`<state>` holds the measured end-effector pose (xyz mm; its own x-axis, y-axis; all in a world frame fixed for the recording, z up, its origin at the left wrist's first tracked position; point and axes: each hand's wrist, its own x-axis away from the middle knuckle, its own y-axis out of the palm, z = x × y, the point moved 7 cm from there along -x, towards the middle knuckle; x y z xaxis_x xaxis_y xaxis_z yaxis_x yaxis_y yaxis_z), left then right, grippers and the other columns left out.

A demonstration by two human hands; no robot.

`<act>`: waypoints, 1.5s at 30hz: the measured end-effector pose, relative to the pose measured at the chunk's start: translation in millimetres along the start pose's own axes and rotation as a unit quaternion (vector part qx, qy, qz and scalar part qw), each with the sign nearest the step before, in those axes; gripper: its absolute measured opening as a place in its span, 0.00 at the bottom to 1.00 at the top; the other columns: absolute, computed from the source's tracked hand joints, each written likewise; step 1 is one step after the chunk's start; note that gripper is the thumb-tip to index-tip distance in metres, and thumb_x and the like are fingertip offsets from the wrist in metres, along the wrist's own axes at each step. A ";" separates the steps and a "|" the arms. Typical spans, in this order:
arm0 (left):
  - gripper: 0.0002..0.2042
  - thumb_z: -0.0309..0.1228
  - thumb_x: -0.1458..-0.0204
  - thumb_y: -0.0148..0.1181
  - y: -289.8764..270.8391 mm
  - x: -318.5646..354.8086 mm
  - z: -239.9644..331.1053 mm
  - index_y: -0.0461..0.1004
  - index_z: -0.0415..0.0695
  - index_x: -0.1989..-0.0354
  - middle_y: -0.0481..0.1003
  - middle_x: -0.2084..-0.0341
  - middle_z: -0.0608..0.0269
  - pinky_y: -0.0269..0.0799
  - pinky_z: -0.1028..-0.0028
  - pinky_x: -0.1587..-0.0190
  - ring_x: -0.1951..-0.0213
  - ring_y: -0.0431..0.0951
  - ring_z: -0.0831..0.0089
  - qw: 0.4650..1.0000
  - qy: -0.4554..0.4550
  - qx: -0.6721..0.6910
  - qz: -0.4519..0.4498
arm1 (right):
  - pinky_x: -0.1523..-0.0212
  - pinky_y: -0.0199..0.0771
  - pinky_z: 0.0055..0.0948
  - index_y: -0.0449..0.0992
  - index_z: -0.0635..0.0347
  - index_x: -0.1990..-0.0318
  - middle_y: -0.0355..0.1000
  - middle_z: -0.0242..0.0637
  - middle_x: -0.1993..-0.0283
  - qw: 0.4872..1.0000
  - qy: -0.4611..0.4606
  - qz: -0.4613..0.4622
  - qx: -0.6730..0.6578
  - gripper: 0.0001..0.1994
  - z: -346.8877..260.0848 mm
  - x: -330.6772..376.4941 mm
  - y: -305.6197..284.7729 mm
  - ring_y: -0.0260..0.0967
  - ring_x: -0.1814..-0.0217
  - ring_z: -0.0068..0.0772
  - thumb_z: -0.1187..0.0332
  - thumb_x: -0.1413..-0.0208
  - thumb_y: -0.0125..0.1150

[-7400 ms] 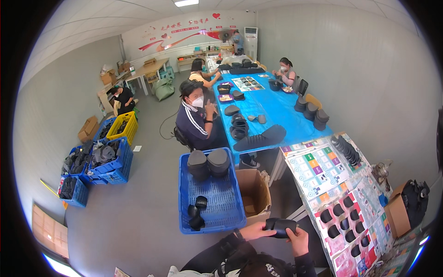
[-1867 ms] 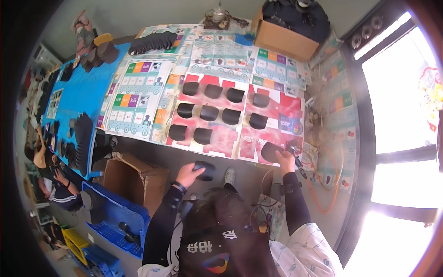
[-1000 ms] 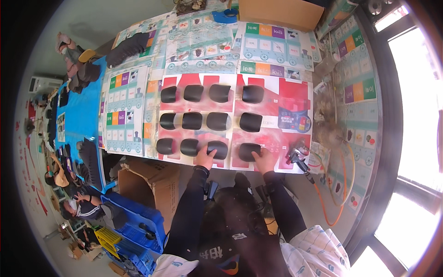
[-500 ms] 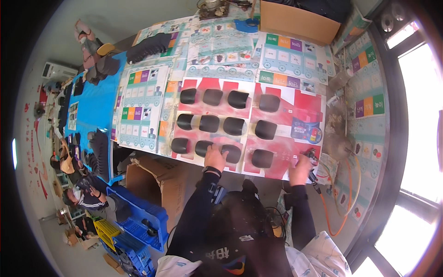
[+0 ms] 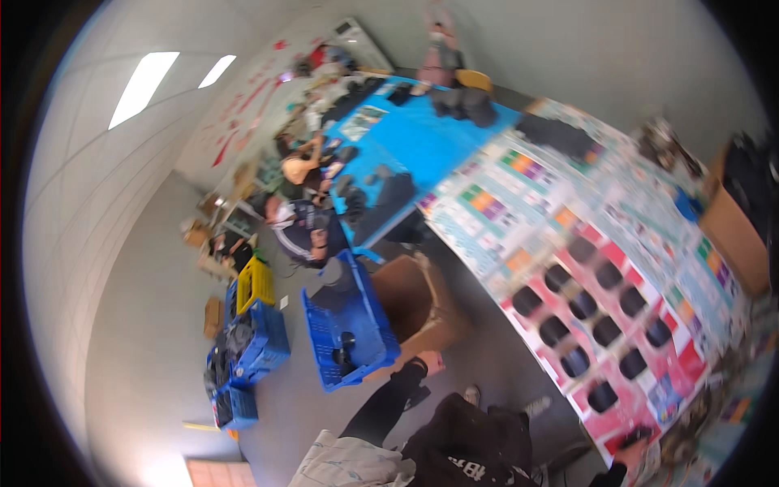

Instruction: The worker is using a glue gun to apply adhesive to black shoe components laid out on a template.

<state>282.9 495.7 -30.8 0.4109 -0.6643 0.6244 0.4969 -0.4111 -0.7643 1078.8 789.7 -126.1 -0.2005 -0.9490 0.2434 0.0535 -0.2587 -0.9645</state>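
My left hand is low beside the cardboard box, near the end of a blue plastic crate. Motion smears its fingers, and nothing held in it can be made out. At the near right corner of the table, my right hand is closed around a dark spray gun, which is blurred. Several dark, rounded-square pieces lie in rows on red-and-white printed sheets left of that hand. Grey pieces and small black parts are in the blue crate.
A blue-covered table with dark pieces stands further off, people working along its left side. Stacked blue crates and a yellow crate stand at left. Another carton holds dark material at the far right.
The view has swung left, toward the crates. My left hand has left the dark pieces on the sheets and moved down beside the carton. My right hand stays at the table corner with the spray gun.
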 end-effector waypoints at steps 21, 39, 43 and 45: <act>0.18 0.47 0.41 0.59 -57.4 103.7 -194.2 0.80 0.44 0.56 0.82 0.60 0.52 0.75 0.62 0.50 0.56 0.81 0.55 0.947 0.059 0.289 0.124 | 0.64 0.75 0.43 0.81 0.68 0.59 0.79 0.48 0.68 0.899 -0.276 0.044 -0.337 0.15 -267.9 211.0 -227.9 0.76 0.68 0.44 0.63 0.47 0.68; 0.15 0.39 0.39 0.60 -107.7 199.6 -311.5 0.78 0.39 0.53 0.83 0.66 0.57 0.77 0.70 0.55 0.62 0.82 0.68 0.807 0.105 0.545 0.201 | 0.66 0.66 0.46 0.66 0.67 0.68 0.68 0.53 0.73 0.868 -0.320 0.152 -0.347 0.12 -396.0 280.8 -231.4 0.67 0.69 0.59 0.80 0.63 0.60; 0.22 0.48 0.45 0.62 -73.5 181.1 -356.4 0.79 0.38 0.55 0.81 0.61 0.46 0.76 0.60 0.51 0.56 0.81 0.51 0.895 -0.055 0.329 0.297 | 0.66 0.67 0.44 0.66 0.66 0.66 0.67 0.52 0.73 0.852 -0.316 0.205 -0.364 0.14 -388.6 262.5 -210.1 0.66 0.70 0.58 0.81 0.65 0.60; 0.24 0.50 0.43 0.61 -35.7 161.8 -357.1 0.80 0.39 0.53 0.81 0.57 0.45 0.76 0.62 0.49 0.52 0.81 0.52 0.960 -0.152 0.208 0.112 | 0.64 0.70 0.43 0.69 0.66 0.66 0.69 0.53 0.73 0.847 -0.315 0.217 -0.369 0.14 -386.9 258.5 -206.1 0.70 0.69 0.57 0.80 0.65 0.60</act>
<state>58.7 179.9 39.9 0.7151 -0.4681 0.5191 0.6068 0.0472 -0.7935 637.5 667.5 95.9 0.2556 -0.8937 -0.3688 -0.6848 0.1019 -0.7216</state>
